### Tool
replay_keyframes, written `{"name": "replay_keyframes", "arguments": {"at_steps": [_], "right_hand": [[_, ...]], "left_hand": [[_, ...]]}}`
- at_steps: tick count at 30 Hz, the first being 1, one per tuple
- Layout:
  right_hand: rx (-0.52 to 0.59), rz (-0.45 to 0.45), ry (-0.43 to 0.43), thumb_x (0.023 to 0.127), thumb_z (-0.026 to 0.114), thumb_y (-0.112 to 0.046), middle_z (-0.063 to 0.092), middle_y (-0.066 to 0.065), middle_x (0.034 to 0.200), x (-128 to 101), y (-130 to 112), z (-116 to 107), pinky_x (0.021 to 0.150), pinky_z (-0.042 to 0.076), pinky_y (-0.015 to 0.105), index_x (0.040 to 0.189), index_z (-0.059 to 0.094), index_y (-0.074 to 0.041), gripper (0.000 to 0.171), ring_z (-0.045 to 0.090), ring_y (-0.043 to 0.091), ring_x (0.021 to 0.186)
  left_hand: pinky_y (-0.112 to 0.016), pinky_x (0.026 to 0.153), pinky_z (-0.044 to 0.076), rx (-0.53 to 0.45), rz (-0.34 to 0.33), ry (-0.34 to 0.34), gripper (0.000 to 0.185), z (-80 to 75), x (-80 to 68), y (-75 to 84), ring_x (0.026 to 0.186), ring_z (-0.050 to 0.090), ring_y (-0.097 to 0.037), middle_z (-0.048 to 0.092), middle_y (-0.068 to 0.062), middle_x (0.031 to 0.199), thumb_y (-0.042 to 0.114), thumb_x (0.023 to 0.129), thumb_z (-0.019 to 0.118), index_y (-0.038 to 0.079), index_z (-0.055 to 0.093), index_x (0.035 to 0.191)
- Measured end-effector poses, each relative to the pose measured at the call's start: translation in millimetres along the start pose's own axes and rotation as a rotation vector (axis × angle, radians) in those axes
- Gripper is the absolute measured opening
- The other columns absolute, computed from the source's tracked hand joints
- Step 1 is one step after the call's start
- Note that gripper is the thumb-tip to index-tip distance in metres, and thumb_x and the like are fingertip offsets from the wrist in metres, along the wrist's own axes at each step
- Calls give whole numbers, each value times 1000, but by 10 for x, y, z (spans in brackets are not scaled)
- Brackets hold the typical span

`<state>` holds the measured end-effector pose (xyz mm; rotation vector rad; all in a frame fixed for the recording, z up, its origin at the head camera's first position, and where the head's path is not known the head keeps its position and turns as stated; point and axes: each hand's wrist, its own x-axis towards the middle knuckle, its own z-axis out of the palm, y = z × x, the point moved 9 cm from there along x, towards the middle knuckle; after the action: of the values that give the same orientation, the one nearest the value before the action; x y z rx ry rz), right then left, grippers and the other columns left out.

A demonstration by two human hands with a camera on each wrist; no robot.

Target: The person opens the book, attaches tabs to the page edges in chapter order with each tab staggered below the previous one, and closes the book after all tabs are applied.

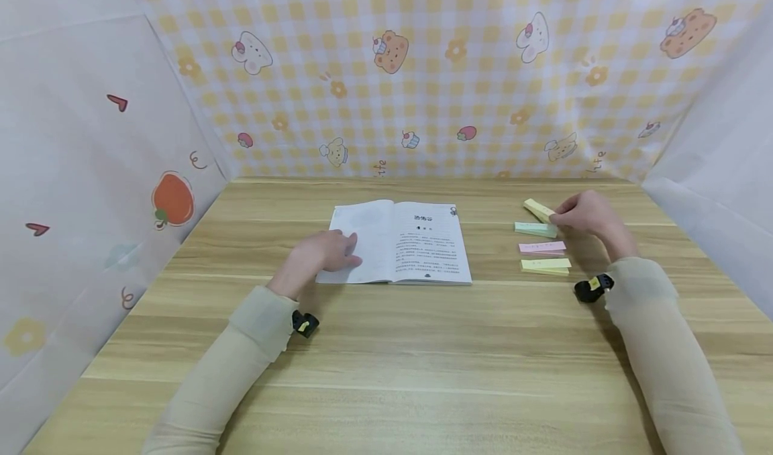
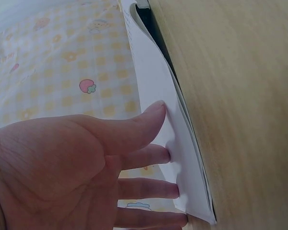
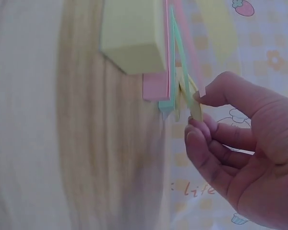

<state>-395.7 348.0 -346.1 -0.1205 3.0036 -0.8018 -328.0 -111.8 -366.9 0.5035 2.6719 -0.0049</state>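
An open book [image 1: 429, 254] lies in the middle of the table, with printed text on its right page. My left hand [image 1: 326, 250] rests on the mostly blank left page [image 1: 371, 240]; in the left wrist view its fingertips [image 2: 172, 190] touch the paper, fingers extended. To the right, my right hand [image 1: 588, 213] pinches the right end of the rearmost yellow sticky note pad [image 1: 535, 207]. The right wrist view shows the lifted yellow end [image 3: 196, 111] between thumb and fingers. Close in front of that hand lies a green sticky note pad [image 1: 531, 228].
Nearer than the green pad lie a pink sticky note pad [image 1: 540, 247] and another yellow pad [image 1: 543, 266], in a column. A wooden table [image 1: 386, 361] bears everything. Behind it hangs a checked cloth [image 1: 423, 106], with pale cloth [image 1: 72, 173] along the left side.
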Motion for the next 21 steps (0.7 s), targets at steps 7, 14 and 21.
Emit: {"name": "replay_keyframes", "arguments": {"at_steps": [7,14,21], "right_hand": [[21,9,53,90,74,-29,73,10,88,-50,-25,-109,65,49,31,102,75,4,35,63,19,77],[28,-18,136,88,75,-32,73,6,78,-79,-146,-245,62,47,31,97,74,2,35,67,25,75],[67,-58,202,87,77,-26,72,4,73,-101,-272,-353,54,48,26,100,73,8,36,65,17,63]], "left_hand": [[-50,119,26,-2,9,4,67,0,21,-1,147,28,-39,32,-26,158,38,107,48,1,27,158],[-53,119,24,-51,6,3,65,-18,3,-51,148,25,-39,27,-26,160,38,107,48,6,27,159],[-51,111,37,-44,57,58,55,-87,12,-31,137,43,-38,47,-26,147,35,106,52,2,46,149]]}}
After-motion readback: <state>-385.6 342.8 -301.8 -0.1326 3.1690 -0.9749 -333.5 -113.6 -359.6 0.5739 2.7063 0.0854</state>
